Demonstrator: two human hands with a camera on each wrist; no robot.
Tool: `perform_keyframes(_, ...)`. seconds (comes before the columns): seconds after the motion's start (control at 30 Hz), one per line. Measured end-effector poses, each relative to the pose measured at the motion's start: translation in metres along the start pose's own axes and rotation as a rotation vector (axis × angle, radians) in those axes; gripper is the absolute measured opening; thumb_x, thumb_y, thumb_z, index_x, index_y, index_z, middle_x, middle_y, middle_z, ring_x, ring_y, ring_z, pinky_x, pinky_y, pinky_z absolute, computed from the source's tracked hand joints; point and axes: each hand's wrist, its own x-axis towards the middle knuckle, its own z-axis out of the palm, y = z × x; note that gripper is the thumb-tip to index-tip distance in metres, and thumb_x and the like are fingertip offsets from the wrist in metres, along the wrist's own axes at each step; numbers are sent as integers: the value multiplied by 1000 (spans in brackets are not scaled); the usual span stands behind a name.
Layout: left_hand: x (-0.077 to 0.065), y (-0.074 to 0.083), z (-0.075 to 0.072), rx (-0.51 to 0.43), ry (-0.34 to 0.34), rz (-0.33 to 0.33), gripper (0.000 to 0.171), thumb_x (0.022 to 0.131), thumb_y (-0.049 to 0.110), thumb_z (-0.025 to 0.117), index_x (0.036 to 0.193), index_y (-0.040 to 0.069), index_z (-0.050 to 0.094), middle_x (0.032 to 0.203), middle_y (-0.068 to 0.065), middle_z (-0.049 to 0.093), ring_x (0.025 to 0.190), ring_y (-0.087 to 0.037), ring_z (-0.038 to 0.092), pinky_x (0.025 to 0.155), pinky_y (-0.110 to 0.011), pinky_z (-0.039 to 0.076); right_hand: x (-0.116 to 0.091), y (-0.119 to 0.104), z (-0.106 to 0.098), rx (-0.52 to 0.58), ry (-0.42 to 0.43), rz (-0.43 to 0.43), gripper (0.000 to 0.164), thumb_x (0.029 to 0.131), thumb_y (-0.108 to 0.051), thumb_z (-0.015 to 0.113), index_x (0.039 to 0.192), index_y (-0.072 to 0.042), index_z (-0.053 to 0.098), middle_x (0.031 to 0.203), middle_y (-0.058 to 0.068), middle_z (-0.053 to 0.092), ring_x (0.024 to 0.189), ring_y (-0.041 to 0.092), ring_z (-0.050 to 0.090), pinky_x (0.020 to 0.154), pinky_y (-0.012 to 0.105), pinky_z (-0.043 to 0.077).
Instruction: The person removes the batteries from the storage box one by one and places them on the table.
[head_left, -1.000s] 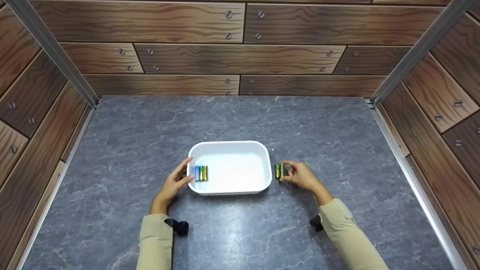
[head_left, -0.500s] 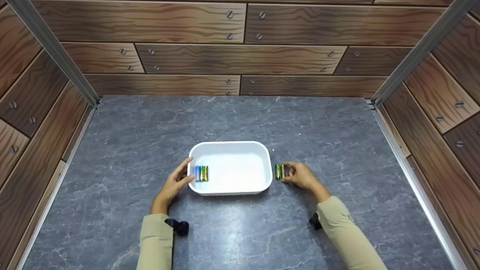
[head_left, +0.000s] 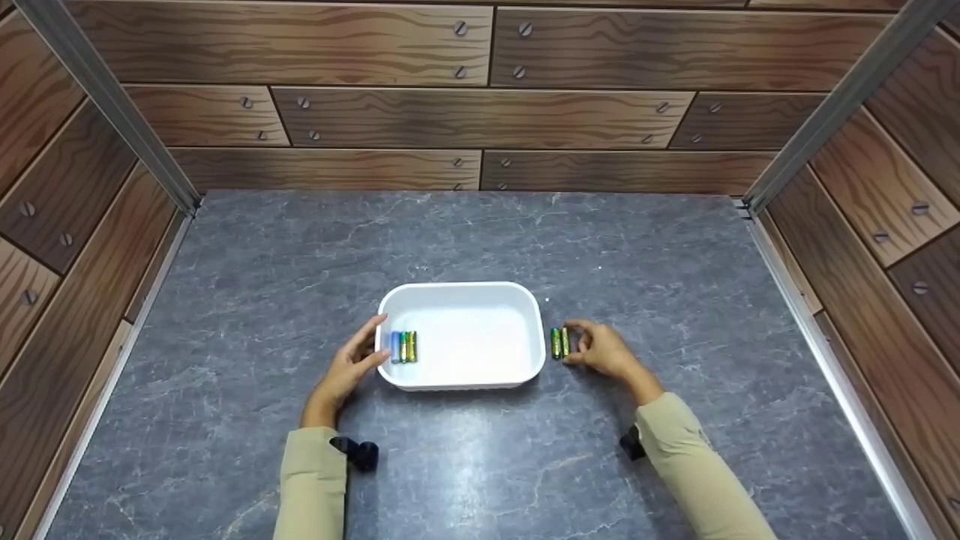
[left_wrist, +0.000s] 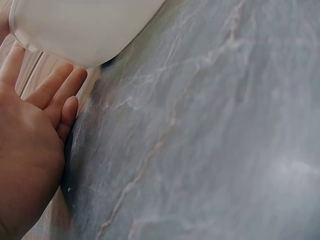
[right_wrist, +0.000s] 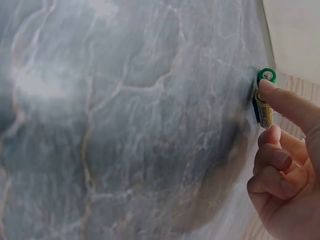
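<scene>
A white tray (head_left: 480, 341) sits mid-table. Inside, against its left end, a blue battery (head_left: 395, 347), a green battery (head_left: 403, 347) and a gold battery (head_left: 412, 346) lie side by side. My left hand (head_left: 350, 365) holds the tray's left end, thumb over the rim and other fingers along the outside wall. Just right of the tray, another green battery (head_left: 555, 343) lies beside a gold-green battery (head_left: 565, 343). My right hand (head_left: 602, 351) pinches the gold-green one between thumb and forefinger. In the right wrist view, its thumb (right_wrist: 292, 105) partly covers the pair.
The grey marbled table (head_left: 465, 232) is bounded by wood-patterned panels (head_left: 480, 116) at the back and both sides. Metal posts (head_left: 832, 112) stand at the corners. A black wrist camera (head_left: 365, 455) sits by the left sleeve (head_left: 311, 480).
Almost nothing has moved. My right forearm has shifted slightly left, with the right thumb and forefinger staying at the gold-green battery. The left hand has stayed on the tray.
</scene>
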Motion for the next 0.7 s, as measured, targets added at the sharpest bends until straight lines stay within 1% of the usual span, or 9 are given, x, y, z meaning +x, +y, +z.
perform_keyframes(0.13,0,-1,-1,5,-2,-5,62,91,0,61,148,4,37,138,-29,50,100,-9,59,84,-20,49,-1,-6,-2,-12,24,-17,59,77,-6,78,129,9,54,61,-5,47,52,5,41,51,18,34)
perform_keyframes(0.33,1,-1,-2,-4,-16,-9,62,91,0,59,148,5,36,138,-28,50,103,-14,58,85,-21,49,-2,-22,-4,-19,108,-77,49,80,-6,75,122,10,58,63,0,52,55,4,41,53,18,34)
perform_keyframes(0.4,1,0,-2,-13,-20,-15,63,91,1,61,149,6,36,140,-28,49,104,-14,57,86,-21,49,-3,-29,-4,-10,134,-75,46,80,-6,74,122,8,59,65,3,54,56,5,41,53,17,34)
perform_keyframes(0.47,0,-1,-2,-16,-22,-7,65,90,7,64,149,6,36,140,-27,48,105,-12,57,86,-21,48,-4,-36,-3,-5,155,-85,45,81,-6,74,121,7,60,67,6,57,57,6,42,53,17,34)
perform_keyframes(0.53,-1,-3,-2,-17,-21,14,66,89,13,67,148,10,39,139,-24,50,103,-9,57,86,-20,48,-5,-43,-2,-3,166,-103,44,81,-6,75,121,7,61,69,8,58,57,6,43,54,17,35)
perform_keyframes(0.63,-2,-6,-2,-8,-21,90,64,87,20,70,145,13,44,134,-22,55,101,-7,58,84,-19,48,-7,-53,0,10,165,-115,43,81,-6,75,120,5,62,69,8,59,56,6,43,53,17,36)
perform_keyframes(0.7,-2,-7,-3,-1,-20,112,62,87,22,70,144,16,46,132,-21,56,101,-7,58,84,-19,48,-7,-59,2,18,152,-131,42,82,-5,74,121,4,62,69,9,59,55,5,43,52,18,36)
